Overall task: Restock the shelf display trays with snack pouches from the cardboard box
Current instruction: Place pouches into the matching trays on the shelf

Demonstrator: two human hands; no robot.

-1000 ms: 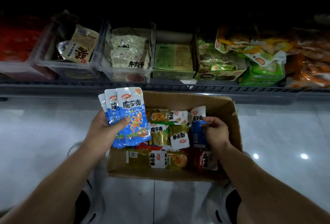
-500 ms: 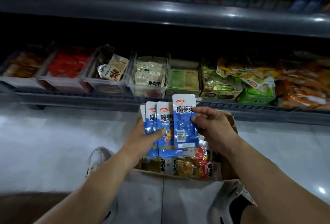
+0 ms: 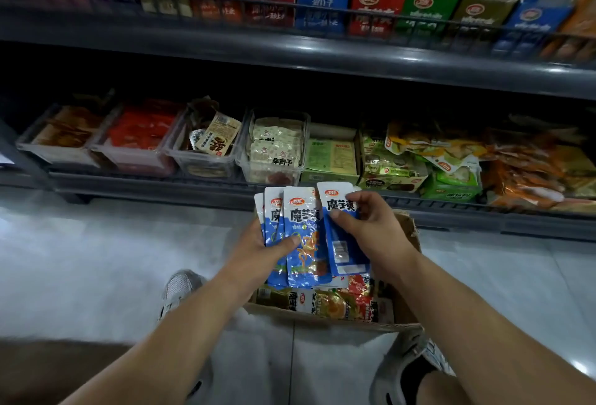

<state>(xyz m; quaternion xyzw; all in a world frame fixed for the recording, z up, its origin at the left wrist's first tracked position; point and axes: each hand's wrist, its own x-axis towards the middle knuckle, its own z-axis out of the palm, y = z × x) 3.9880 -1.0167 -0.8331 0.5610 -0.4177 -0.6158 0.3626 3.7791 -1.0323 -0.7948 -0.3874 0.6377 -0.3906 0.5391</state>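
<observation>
Blue snack pouches (image 3: 301,236), long axes upright, fan out under the clamped thumb of a person's left hand (image 3: 258,254) while the right hand (image 3: 371,227) pinches one more pouch (image 3: 338,243) above the cardboard box (image 3: 408,233); a blue display tray (image 3: 530,22), likely theirs, sits up-right, nearer the right hand, across open air.
</observation>
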